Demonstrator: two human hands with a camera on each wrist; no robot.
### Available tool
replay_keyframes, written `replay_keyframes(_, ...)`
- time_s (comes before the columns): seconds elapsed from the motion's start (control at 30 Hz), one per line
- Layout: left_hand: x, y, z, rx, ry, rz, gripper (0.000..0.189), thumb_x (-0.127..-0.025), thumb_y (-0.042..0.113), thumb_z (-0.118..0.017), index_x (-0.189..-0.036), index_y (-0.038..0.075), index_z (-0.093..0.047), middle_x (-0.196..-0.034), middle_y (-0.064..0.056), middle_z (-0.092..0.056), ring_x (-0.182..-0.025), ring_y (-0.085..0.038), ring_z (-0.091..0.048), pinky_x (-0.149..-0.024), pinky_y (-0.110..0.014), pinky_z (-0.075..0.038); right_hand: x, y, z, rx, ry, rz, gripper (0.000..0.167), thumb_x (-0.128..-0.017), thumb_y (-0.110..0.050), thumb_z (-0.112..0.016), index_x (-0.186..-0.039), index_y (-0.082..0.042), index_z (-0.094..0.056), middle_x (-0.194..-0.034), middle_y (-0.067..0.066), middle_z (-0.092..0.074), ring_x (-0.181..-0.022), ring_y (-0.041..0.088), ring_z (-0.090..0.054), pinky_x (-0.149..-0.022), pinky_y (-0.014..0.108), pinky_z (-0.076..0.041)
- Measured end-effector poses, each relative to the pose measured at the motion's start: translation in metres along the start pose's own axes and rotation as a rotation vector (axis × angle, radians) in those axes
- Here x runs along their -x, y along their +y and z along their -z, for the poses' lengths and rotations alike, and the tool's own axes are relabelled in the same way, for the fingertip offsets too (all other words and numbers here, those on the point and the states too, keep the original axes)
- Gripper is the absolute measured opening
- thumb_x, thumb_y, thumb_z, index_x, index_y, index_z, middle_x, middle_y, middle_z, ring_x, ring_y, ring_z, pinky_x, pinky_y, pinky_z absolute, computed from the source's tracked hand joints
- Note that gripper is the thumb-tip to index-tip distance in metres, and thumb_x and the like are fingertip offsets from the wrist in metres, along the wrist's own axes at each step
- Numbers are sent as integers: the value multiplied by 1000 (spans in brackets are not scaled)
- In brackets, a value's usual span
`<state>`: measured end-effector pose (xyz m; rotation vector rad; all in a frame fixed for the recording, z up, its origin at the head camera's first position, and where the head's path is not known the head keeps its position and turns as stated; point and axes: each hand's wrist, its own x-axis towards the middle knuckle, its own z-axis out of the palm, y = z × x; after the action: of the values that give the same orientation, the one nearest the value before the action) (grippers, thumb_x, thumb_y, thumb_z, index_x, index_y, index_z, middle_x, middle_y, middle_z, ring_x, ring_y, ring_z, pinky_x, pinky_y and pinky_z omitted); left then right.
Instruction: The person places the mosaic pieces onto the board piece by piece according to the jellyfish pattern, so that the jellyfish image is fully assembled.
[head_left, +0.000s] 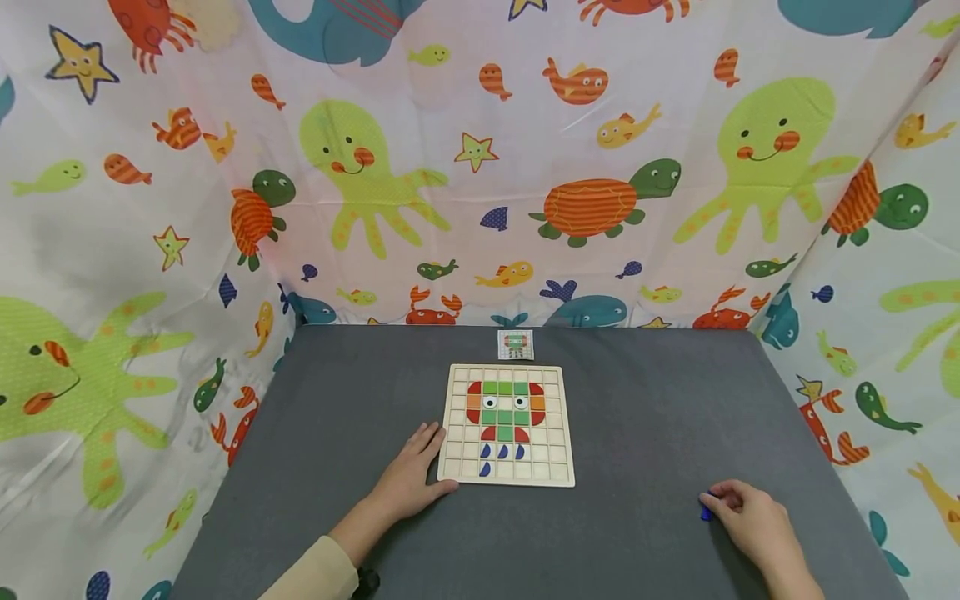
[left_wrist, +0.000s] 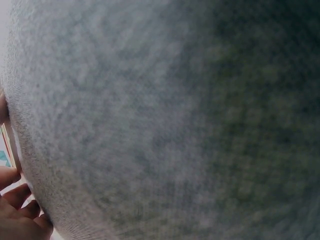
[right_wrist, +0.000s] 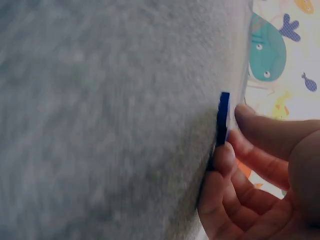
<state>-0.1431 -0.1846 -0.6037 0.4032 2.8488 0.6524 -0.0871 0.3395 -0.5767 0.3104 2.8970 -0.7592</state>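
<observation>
A light wooden grid board (head_left: 557,450) lies on the table. On it, red, orange and green pieces form a pattern with two eye pieces, and several blue pieces (head_left: 503,452) sit in the lower cells. My left hand (head_left: 411,477) rests at the board's left side, fingers extended along the edge and thumb at the lower left corner. Away to the right, my right hand (head_left: 752,518) has its fingers curled at a small blue piece (right_wrist: 223,117), pinching it low over the tabletop. In the head view, the fingertips partly hide this blue piece (head_left: 706,513).
A small pattern card (head_left: 516,345) lies just behind the board. Dark grey cloth (head_left: 637,417) covers the table. Curtains printed with sea animals (head_left: 480,183) hang at the back and both sides.
</observation>
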Motion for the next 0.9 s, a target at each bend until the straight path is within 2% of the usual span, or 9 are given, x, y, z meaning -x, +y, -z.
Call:
replay_keyframes(0.17,0,-1,0,-9,3,-4,96,-86,55,-75,-159,9,-33,-166,-11,-29,-155,-33,-20,-116,-54,-35,-5,-4,-1,10,-21,-32,24,-92,-25,-73,-93,-2,-69,-76,1,-70,-70,19,-63,-71,50,-49)
replay_keyframes(0.37,0,0,0,-7,4,-9,96,-86,56,-74,-159,9,-33,-165,-11,-29,-155,-33,-21,-116,-54,-36,-9,-7,0,18,-48,-38,17,-89,-17,-69,-92,-1,-68,-82,4,-69,-74,22,-63,-69,48,-49)
replay_keyframes(0.5,0,-1,0,-14,5,-8,96,-86,56,-74,-159,9,-33,-165,-11,-29,-155,-33,-21,-116,-54,-35,-10,-11,1,25,-57,-26,13,-90,-14,-70,-94,-2,-68,-89,9,-66,-81,27,-64,-70,51,-48)
replay_keyframes(0.63,0,0,1,-19,5,-8,96,-86,56,-74,-159,9,-33,-165,-11,-29,-155,-33,-21,-116,-54,-35,-10,-12,2,34,-51,-16,10,-91,-15,-71,-94,-6,-68,-93,12,-63,-84,29,-63,-68,51,-47)
replay_keyframes(0.77,0,0,1,-14,0,-3,96,-86,56,-74,-159,9,-33,-166,-11,-28,-155,-32,-20,-117,-54,-34,-9,-11,3,26,-36,-24,14,-95,-20,-69,-98,-6,-65,-91,9,-66,-82,27,-63,-66,48,-47)
replay_keyframes(0.9,0,0,0,-23,-3,-5,96,-86,56,-74,-159,10,-32,-166,-10,-28,-155,-32,-20,-116,-53,-35,-7,-13,3,4,34,5,16,-98,-20,-67,-100,-5,-63,-89,7,-70,-77,23,-64,-66,46,-48)
